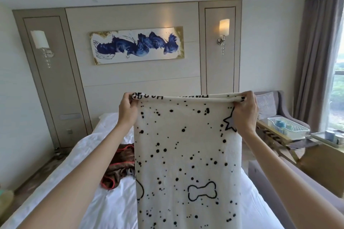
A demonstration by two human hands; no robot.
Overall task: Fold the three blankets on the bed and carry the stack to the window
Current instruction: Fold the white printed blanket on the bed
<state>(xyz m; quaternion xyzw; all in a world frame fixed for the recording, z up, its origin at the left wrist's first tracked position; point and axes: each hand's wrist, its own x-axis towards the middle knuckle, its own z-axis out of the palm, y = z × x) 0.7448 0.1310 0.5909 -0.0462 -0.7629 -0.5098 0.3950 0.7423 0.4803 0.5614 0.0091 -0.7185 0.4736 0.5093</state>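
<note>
Spotted blanket [186, 154]: held up over the bed [104, 210], hanging from its top edge.
Left hand [127, 108]: fingers pinched on the top left corner.
Right hand [244, 110]: fingers clamped on the top right corner.
Brown blanket [121, 167]: crumpled on the bed, left of the spotted one.

The white blanket [186, 154] with black dots, a bone outline and a star is hanging upright above the bed [104, 208], its top edge folded over. The brown blanket [121, 165] with red trim is lying crumpled on the white sheet, left of it.
</note>
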